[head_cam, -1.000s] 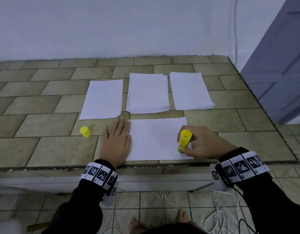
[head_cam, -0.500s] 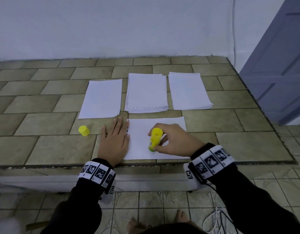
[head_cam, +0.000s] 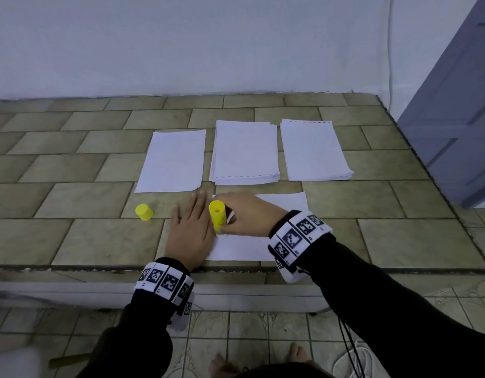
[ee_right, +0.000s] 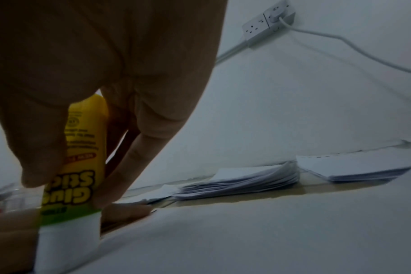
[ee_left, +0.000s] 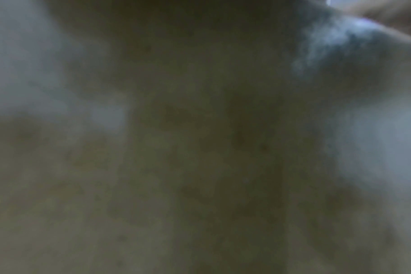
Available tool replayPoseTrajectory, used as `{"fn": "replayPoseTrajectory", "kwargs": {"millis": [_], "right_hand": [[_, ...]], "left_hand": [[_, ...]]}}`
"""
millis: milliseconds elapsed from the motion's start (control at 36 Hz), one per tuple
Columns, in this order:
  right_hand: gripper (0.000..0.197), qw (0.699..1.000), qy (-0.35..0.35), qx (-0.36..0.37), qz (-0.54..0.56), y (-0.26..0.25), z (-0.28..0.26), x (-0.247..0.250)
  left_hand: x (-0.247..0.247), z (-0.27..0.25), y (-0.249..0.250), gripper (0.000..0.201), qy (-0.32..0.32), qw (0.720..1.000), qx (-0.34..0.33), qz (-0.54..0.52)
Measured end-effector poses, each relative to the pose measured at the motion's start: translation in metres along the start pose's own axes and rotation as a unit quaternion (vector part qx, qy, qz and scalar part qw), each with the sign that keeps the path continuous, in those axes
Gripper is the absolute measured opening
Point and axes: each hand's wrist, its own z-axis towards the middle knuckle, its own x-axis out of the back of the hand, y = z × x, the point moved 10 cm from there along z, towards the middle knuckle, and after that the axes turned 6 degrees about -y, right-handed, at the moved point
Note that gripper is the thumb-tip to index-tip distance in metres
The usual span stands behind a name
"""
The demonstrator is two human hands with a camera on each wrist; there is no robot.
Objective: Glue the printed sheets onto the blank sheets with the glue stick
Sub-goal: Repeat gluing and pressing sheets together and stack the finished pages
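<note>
The tiled table (head_cam: 72, 241) is made of flat brown-green tiles with thin lines between them. Behind it is a smooth white wall (head_cam: 181, 45). At the back of the table lie three lots of white paper side by side: a thin flat one on the left (head_cam: 171, 160), a thick middle stack (head_cam: 245, 152) with a dashed line along its near edge, and a right stack (head_cam: 314, 150) with a dashed line along its far edge. Just in front of them lies one flat white sheet (head_cam: 276, 203).

The left hand (head_cam: 190, 233) lies flat with straight fingers, pressing down the sheet's left edge. The right hand (head_cam: 246, 214) has its fingers and thumb curled round the glue stick (head_cam: 218, 217), a round yellow tube. It stands tipped, white end down on the sheet, right beside the left hand. The small round yellow cap (head_cam: 144, 212) sits on the tiles to the left, apart from the hands.

The left wrist view is only a blur.
</note>
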Motion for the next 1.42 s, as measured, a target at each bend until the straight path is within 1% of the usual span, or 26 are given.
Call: {"fn": "replayPoseTrajectory", "kwargs": {"millis": [56, 83, 139, 222, 361, 500, 611, 667, 750, 805, 861, 1000, 1055, 1139, 1333, 1417], "right_hand": [[0.031, 1.0, 0.013, -0.019, -0.006, 0.009, 0.007, 0.011], [0.033, 0.999, 0.016, -0.03, -0.01, 0.013, 0.011, 0.015], [0.027, 0.998, 0.025, -0.057, -0.022, 0.023, 0.019, 0.024], [0.025, 0.994, 0.042, -0.094, -0.033, 0.035, 0.026, 0.034], [0.026, 0.992, 0.069, -0.105, -0.016, 0.04, 0.017, 0.042], [0.021, 0.991, 0.072, -0.094, 0.057, 0.055, -0.016, 0.034], [0.018, 0.988, 0.076, -0.077, 0.107, 0.056, -0.049, 0.026], [0.016, 0.989, 0.071, -0.073, 0.108, 0.054, -0.061, 0.023], [0.016, 0.992, 0.056, -0.056, 0.1, 0.047, -0.074, 0.016], [0.016, 0.994, 0.049, -0.04, 0.092, 0.039, -0.079, 0.013], [0.017, 0.996, 0.041, -0.032, 0.079, 0.035, -0.081, 0.011], [0.018, 0.998, 0.026, -0.036, 0.052, 0.039, -0.072, 0.015], [0.016, 0.997, 0.028, -0.05, 0.042, 0.046, -0.065, 0.022], [0.018, 0.996, 0.027, -0.077, 0.038, 0.059, -0.051, 0.034], [0.024, 0.987, 0.07, -0.141, 0.01, 0.082, -0.031, 0.068], [0.026, 0.985, 0.08, -0.152, -0.008, 0.084, -0.031, 0.075]], "left_hand": [[-0.001, 0.0, -0.002, 0.079, 0.003, 1.0, 0.006, 0.01], [0.0, 0.0, -0.002, 0.077, 0.006, 1.0, 0.007, 0.01], [0.002, -0.001, -0.002, 0.073, 0.016, 1.0, 0.005, 0.0], [0.004, -0.002, 0.001, 0.07, 0.023, 1.0, 0.001, -0.008], [0.003, -0.002, -0.001, 0.071, 0.022, 1.0, 0.008, -0.006], [0.005, -0.001, 0.0, 0.072, 0.019, 1.0, 0.009, 0.001], [0.002, 0.0, -0.001, 0.08, 0.005, 1.0, 0.016, 0.003], [0.002, -0.001, 0.0, 0.09, 0.0, 1.0, 0.02, 0.008], [0.002, -0.001, 0.002, 0.111, -0.018, 0.999, 0.027, 0.023], [0.003, -0.001, 0.004, 0.118, -0.023, 0.999, 0.028, 0.037], [0.004, -0.002, 0.004, 0.121, -0.026, 0.998, 0.031, 0.043], [0.003, -0.001, 0.003, 0.122, -0.023, 0.998, 0.029, 0.043], [0.002, -0.001, 0.003, 0.121, -0.023, 0.999, 0.028, 0.035], [0.004, -0.003, 0.003, 0.119, -0.018, 0.999, 0.025, 0.025], [0.004, -0.002, 0.002, 0.117, -0.016, 0.999, 0.026, 0.024], [0.003, -0.002, 0.002, 0.113, -0.017, 0.999, 0.027, 0.022]]}}
